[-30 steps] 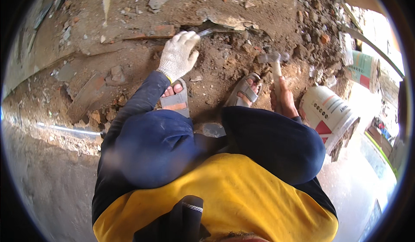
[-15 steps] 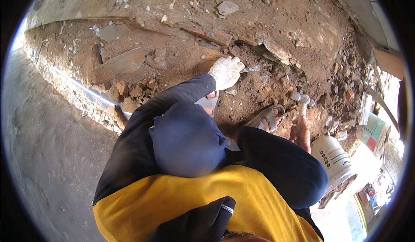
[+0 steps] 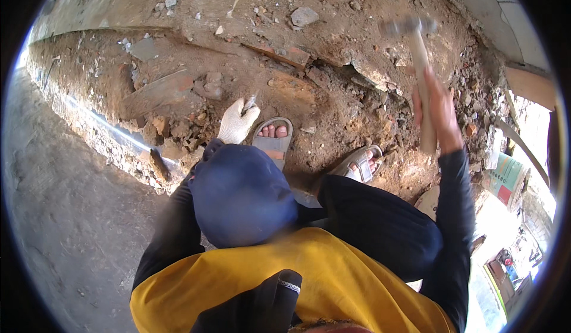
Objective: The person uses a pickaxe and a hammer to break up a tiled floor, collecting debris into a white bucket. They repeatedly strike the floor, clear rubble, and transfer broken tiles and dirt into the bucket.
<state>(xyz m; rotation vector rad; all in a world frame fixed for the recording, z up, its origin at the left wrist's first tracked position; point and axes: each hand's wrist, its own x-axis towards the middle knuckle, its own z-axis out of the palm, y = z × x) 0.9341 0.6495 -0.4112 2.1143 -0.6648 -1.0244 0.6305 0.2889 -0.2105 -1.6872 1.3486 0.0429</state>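
In the head view, I see the bare right hand (image 3: 440, 110) wrapped round the handle of a hammer (image 3: 420, 56) at the upper right, its long axis running nearly up the frame and its blurred head crosswise on top. Left of centre, well apart from that head and lower, the gloved left hand (image 3: 237, 123), nearer the left sandal (image 3: 278, 153), is closed round a short metal tool (image 3: 251, 102) whose visible end points upward and slightly right.
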